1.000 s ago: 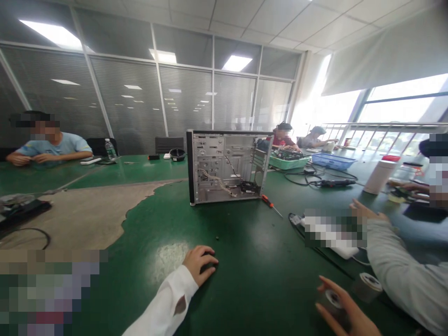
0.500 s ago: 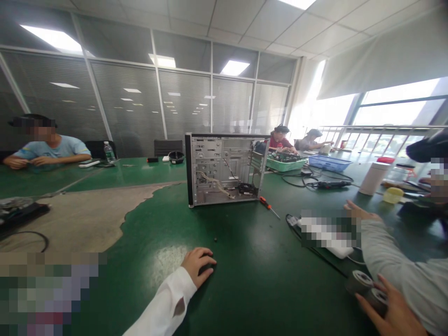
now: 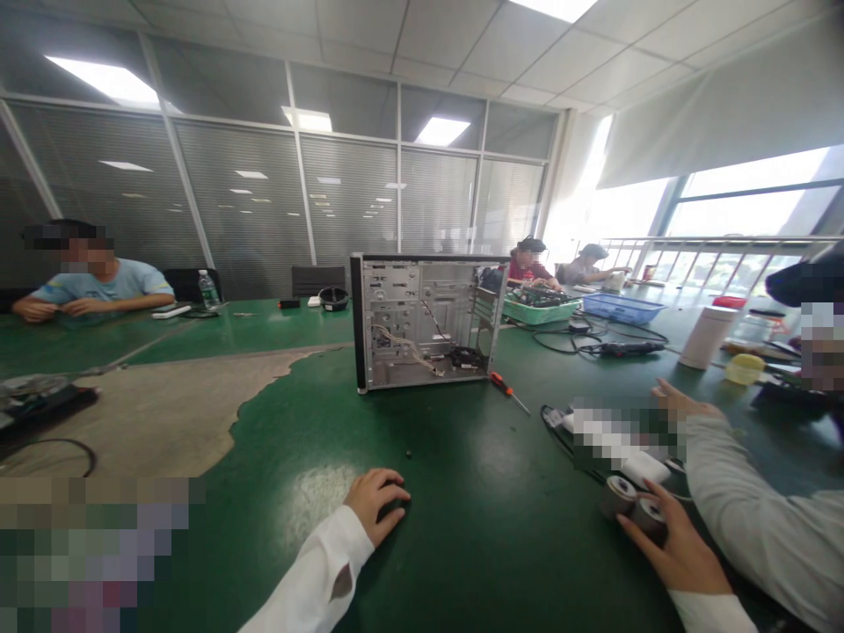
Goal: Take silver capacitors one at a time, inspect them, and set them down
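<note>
My left hand (image 3: 377, 505) rests on the green table with its fingers curved and apart, holding nothing. A tiny dark piece (image 3: 409, 454) lies just beyond its fingertips. At the lower right, my right hand (image 3: 686, 541) is closed around a pair of short grey cylinders (image 3: 618, 498) with pale ring-shaped tops, side by side; their exact kind is unclear. Farther off stands an open computer case (image 3: 428, 321), its side showing bare metal, loose cables and a black fan (image 3: 465, 356). An orange-handled screwdriver (image 3: 502, 385) lies by the case's lower right corner.
A white power strip (image 3: 636, 457), partly blurred, lies beyond my right hand, beside a co-worker's outstretched arm (image 3: 745, 475). Behind are a pale bottle (image 3: 707, 338), a green basket (image 3: 544, 312), a blue basket (image 3: 623, 308) and black cables. Torn table covering (image 3: 171, 396) spreads left.
My right hand has moved left and a little upward with the two grey cylinders, coming nearer the middle of the table. My left hand has stayed in place.
</note>
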`<state>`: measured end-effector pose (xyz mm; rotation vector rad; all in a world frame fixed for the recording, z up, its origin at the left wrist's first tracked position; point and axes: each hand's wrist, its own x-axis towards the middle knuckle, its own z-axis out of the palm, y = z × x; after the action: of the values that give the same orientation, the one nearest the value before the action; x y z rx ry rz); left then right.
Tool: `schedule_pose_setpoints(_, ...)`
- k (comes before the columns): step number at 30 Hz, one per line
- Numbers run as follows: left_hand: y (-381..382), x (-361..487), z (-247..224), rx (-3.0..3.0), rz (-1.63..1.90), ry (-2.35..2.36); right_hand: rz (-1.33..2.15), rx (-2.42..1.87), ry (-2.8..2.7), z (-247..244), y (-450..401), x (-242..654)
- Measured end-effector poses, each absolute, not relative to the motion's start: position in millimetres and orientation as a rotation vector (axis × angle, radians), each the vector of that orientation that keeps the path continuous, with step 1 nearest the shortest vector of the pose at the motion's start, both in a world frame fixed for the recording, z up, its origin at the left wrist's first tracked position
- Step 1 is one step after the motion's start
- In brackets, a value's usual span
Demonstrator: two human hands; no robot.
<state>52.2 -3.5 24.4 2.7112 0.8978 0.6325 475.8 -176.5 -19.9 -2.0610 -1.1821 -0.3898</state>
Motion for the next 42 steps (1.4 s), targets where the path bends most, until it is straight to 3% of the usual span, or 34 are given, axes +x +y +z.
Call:
schedule_pose_setpoints(4, -3.3, 51.9, 24.6, 2.713, 0.631, 0.895, -0.783, -1.895, -1.189, 10.1, -174.9, 425.8)
schedule_pose_setpoints(12, -1.3, 51.9, 20.9, 2.732, 0.657, 0.871, -0.078, -1.581, -2.234, 43.9, -106.6, 278.0)
schedule_pose_setpoints(20, -0.1, 51.3, 19.6, 2.772, 0.651, 0.848, -0.059, -1.532, -2.305, 28.5, -12.8, 223.5)
schedule_pose_setpoints(29, 0.9, 50.5, 18.5, 2.76, 0.648, 0.868, -0.116, -1.335, -2.336, 22.0, -49.0, 257.9)
schedule_pose_setpoints(39, 2.9, 50.6, 16.8, 2.736, 0.647, 0.869, -0.777, -1.881, -1.761, 43.8, -173.5, 430.1)
schedule_pose_setpoints(42, 3.3, 50.8, 16.6, 2.739, 0.66, 0.852, -0.789, -2.032, -1.581, 40.0, -198.1, 469.5)
